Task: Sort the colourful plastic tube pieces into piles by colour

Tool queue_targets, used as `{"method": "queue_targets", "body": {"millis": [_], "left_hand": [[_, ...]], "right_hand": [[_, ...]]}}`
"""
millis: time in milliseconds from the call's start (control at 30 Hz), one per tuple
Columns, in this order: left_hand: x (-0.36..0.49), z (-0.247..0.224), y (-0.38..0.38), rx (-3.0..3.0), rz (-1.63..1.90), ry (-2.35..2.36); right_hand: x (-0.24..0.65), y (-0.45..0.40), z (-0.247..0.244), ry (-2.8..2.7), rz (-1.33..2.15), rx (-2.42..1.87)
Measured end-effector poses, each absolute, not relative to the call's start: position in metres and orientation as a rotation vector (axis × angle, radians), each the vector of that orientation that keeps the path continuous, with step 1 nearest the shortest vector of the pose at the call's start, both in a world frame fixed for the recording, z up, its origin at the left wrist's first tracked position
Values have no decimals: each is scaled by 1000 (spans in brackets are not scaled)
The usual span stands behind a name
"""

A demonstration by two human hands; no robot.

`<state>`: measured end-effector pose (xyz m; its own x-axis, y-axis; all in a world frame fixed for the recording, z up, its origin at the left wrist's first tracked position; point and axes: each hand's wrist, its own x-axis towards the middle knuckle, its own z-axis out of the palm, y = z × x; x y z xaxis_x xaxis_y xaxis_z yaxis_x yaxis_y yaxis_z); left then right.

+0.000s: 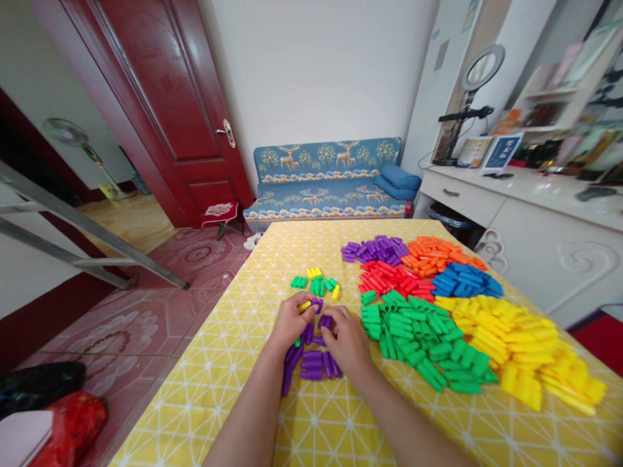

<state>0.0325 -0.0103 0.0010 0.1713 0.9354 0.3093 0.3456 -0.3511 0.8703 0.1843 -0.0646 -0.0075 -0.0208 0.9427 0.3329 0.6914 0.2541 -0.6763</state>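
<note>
A yellow tube [304, 306] is being pinched in the closed fingers of the left hand [292, 319], just beside small purple tubes [318, 303]; a purple pair [325, 321] is being gripped between thumb and fingers of the right hand [346, 337]; purple rows [311, 366] are being borne nearby by the tablecloth [233, 350], its right side being partly covered by a green pile [423, 337]

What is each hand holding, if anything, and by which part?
The left hand seems to hold a yellow piece by its sides, between thumb and forefinger. The right hand is at purple pieces; a grip cannot be told.
</note>
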Motion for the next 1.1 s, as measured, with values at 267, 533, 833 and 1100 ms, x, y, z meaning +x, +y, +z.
{"method": "queue_targets", "body": {"millis": [267,533,833,1100], "left_hand": [[34,3,-11,1778,1177,1243],[35,1,-10,1816,1154,1291],[32,1,-9,1787,1247,1324],[31,-1,-7,1765,1262,1311]], "right_hand": [[187,-63,-14,-1584,544,-1351],[186,-62,-16,-1589,545,-1301],[187,-62,-17,-1584,555,-1314],[187,-62,-16,-1579,571,-1322]]}}
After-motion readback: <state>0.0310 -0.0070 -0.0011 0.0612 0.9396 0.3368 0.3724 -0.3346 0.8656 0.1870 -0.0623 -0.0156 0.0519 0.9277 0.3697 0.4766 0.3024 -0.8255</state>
